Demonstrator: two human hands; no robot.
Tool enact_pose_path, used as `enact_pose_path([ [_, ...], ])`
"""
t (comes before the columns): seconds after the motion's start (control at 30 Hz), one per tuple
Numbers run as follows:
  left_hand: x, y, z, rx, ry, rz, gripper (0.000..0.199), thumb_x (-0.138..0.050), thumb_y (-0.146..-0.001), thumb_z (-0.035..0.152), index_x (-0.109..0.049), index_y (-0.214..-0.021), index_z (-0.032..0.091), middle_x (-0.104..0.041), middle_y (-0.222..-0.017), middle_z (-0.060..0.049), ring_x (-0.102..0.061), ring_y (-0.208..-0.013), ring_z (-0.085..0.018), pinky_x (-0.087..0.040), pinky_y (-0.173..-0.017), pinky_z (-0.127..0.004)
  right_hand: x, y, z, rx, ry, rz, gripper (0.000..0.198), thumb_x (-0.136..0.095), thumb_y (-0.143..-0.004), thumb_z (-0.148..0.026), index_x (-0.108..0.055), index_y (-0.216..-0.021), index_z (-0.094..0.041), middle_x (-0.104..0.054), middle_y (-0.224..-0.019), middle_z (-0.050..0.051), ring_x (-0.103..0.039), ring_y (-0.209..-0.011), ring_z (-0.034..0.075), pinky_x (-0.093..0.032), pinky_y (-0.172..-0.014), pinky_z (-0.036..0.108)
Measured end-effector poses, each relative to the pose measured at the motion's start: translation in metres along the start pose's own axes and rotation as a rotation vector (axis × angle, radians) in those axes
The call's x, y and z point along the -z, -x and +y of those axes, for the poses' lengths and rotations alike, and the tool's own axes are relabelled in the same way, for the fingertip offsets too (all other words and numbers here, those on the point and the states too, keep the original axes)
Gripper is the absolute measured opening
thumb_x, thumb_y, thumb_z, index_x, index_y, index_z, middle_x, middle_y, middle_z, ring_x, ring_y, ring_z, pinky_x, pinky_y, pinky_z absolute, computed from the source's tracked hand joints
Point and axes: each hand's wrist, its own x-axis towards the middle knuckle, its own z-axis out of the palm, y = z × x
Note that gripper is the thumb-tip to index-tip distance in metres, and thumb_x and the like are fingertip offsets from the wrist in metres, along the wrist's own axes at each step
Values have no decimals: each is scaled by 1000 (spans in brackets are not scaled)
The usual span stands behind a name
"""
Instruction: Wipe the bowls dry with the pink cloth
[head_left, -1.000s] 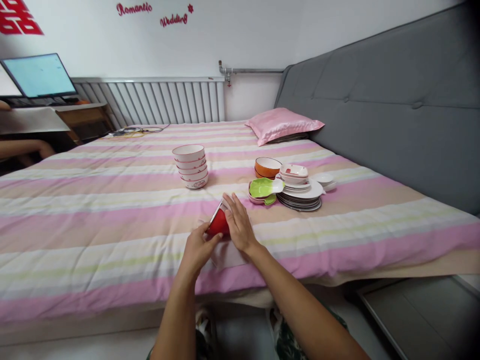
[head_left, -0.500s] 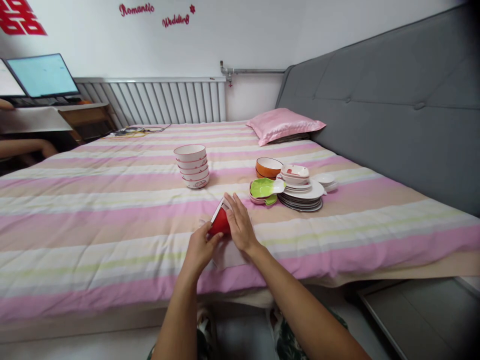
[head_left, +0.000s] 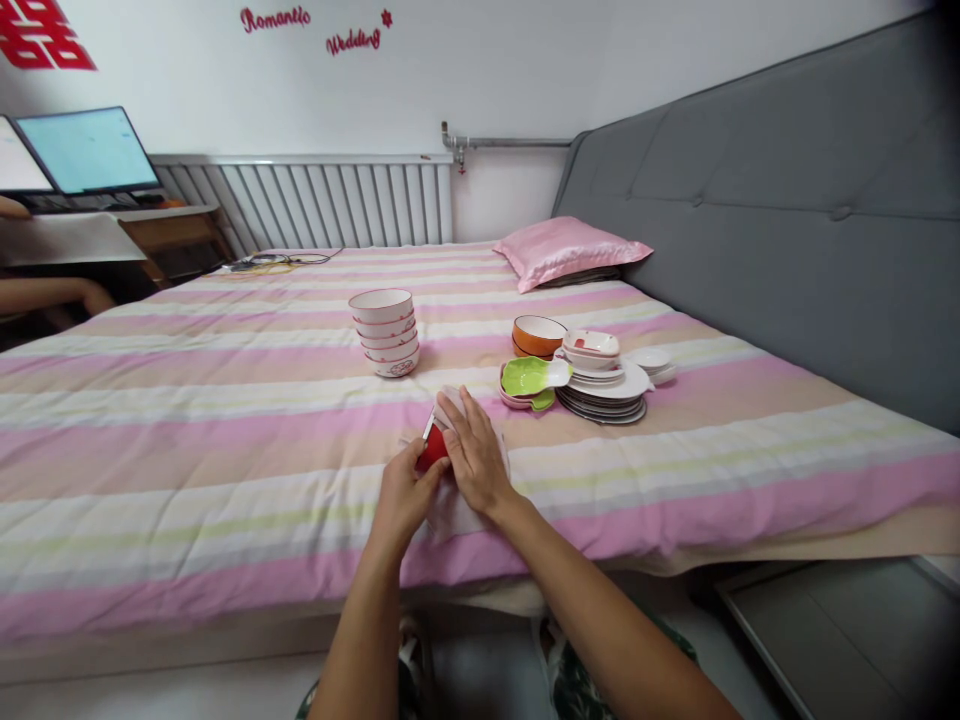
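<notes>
A red dish (head_left: 431, 447) with a white edge stands tilted on the bed in front of me, partly covered by a thin, pale sheet (head_left: 452, 512), paper or cloth I cannot tell. My left hand (head_left: 403, 490) grips the dish at its left side, thumb across the red face. On the other side my right hand (head_left: 476, 450) lies with outstretched fingers against the pale sheet over the dish, hiding much of both. Ahead of my hands is a stack of white bowls (head_left: 384, 335) with red rims.
To the right stand an orange bowl (head_left: 529, 338), a green leaf-shaped dish (head_left: 529, 376) and a stack of plates (head_left: 602, 405). A pink pillow (head_left: 570, 248) lies by the grey headboard (head_left: 780, 200). Cables (head_left: 281, 261) lie at the far left, near a seated person's leg (head_left: 49, 293).
My right hand has shifted slightly left over the dish, bringing the pale sheet across its upper edge. Less of the red face and white edge shows. My left hand keeps its hold.
</notes>
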Motion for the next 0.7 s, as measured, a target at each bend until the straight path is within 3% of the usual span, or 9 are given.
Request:
enact_pose_path([
  [0.3,-1,0,-9,22,46,-12,12,-57,-71,29,-54,-68,18,-54,-62,2,-46,-61,-13,-36,-59,-25,-1,5,-7,51,60,-3,49,-32,-96,-37,-30,-144,-30,-15,-157,4,-14,-144,25,-20,-114,51],
  [0.53,3,1,-7,82,49,-37,19,-62,-68,35,-56,-66,18,-53,-61,2,-46,-61,-14,-36,-60,-25,5,1,-6,7,-24,116,45,-21,-99,-33,-46,-136,-28,-39,-147,4,-32,-137,21,-28,-112,46],
  [0.7,4,3,-5,76,50,-59,18,-62,-69,34,-55,-64,18,-53,-61,2,-46,-61,-14,-37,-60,-25,4,-4,-2,-12,-101,191,46,-26,-98,-33,-39,-140,-20,-48,-140,7,-40,-132,18,-32,-111,40],
])
